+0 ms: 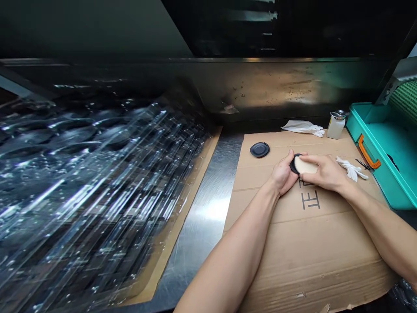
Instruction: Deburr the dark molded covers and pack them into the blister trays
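Over the cardboard sheet [280,261], my left hand [282,177] is closed around a small dark rounded part [294,164], of which only an edge shows. A cream-coloured pad [306,166], like a sponge or powder puff, sits between the thumb and fingers of my right hand [327,173]. The pad lies against the dark part and covers most of its face. Just left of and beyond my hands, a similar dark, rounded-square piece [259,149] lies flat on the cardboard.
Stacked clear plastic trays [97,187] fill the left side, beside bare metal tabletop [208,213]. White gloves [302,127] and a pump bottle [335,126] stand behind. Another white glove [352,168], tweezers [364,164] and a teal bin [366,134] with an orange handle [369,152] are right.
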The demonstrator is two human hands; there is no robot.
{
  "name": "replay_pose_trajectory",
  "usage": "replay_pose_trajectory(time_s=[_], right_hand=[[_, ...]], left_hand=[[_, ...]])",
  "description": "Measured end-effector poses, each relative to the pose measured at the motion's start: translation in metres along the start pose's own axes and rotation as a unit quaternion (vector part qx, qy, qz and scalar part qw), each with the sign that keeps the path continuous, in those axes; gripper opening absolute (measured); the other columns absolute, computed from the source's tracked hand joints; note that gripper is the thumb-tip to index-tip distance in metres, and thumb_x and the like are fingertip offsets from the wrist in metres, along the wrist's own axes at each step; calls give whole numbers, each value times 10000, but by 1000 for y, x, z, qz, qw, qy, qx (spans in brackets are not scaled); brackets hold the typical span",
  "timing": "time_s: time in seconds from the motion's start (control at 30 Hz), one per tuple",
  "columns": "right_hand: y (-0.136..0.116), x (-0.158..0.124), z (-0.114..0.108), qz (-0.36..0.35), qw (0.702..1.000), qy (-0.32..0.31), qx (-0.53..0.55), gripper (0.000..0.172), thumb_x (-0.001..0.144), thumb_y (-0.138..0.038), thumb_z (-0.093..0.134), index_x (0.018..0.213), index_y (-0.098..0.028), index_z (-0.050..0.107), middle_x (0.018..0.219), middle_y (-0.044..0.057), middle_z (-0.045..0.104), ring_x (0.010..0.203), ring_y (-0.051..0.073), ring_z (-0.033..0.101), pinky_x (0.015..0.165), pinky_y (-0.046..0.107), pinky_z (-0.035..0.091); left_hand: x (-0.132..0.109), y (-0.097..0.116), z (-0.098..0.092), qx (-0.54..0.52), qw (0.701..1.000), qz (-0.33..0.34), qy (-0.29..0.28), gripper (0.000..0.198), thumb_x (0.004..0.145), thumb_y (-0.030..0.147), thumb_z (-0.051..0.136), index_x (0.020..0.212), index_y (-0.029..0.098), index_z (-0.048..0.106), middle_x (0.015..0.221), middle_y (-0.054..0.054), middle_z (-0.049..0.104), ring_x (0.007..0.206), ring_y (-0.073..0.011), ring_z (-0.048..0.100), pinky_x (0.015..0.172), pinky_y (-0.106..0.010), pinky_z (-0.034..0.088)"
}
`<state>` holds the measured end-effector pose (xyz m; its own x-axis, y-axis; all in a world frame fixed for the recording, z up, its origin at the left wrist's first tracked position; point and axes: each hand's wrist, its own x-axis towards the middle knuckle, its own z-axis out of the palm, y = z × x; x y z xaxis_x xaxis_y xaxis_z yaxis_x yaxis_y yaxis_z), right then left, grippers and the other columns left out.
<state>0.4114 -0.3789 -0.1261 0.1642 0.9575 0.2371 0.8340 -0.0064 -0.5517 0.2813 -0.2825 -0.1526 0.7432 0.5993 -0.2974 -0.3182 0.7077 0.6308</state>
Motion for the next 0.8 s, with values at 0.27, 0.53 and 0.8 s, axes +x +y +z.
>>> replay_pose_trajectory(time_s=[0.27, 0.53, 0.8], right_hand=[[34, 1, -5, 88, 993, 69, -45, 571, 794, -370, 697, 1352, -250, 699, 1228, 55, 761, 1074, 276, 711, 913, 353, 536], [26, 0, 3, 106, 985, 1, -133, 590, 942, -576, 575, 1423, -237, 624, 1317, 133, 713, 1175, 363, 678, 965, 468, 524], [29, 1, 2, 88, 985, -6, -151, 576, 957, -591, 554, 1410, -243, 627, 1295, 124, 726, 1145, 365, 690, 931, 459, 519]], left_hand=[[1, 13, -8, -117, 992, 5, 55, 433, 1075, 426, 332, 1165, 117, 622, 1265, -215, 704, 1245, -322, 674, 952, -457, 604], [-8, 23, -7, -213, 976, 9, 52, 443, 1068, 301, 325, 1353, 44, 546, 1280, -238, 688, 1276, -338, 662, 920, -410, 646], [-8, 26, -7, -258, 965, -14, 50, 529, 1093, 431, 306, 1370, 30, 514, 1180, -241, 709, 1148, -293, 734, 742, -256, 666]])
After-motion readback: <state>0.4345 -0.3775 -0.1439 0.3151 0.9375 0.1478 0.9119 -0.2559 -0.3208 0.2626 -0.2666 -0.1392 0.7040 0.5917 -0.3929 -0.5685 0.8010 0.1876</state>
